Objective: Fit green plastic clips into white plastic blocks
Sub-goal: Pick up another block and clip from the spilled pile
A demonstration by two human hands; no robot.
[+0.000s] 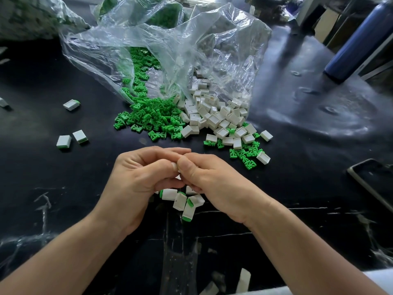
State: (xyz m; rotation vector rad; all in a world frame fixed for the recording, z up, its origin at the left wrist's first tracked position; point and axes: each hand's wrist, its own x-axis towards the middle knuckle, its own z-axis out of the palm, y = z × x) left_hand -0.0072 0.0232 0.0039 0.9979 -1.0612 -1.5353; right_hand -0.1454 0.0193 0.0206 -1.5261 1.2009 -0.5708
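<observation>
Centrally, left hand (136,179) and right hand (212,184) meet, fingers curled, pinching a mostly hidden white block (179,177). Glossy black table (297,145), scuffed. Green clips (148,118) and loose white blocks (212,116) spill from clear bag (170,50) beyond. Blue bottle (359,39) far right; phone (370,179) near right edge.

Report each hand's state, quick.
Left hand: closed, pinching a white piece, mostly hidden.
Right hand: closed, pinching the same piece.

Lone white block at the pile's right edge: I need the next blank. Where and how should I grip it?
Pinch the lone white block across its opposite side walls, coming from above: it lies flat, slightly apart from the pile, so those walls look free.
</observation>
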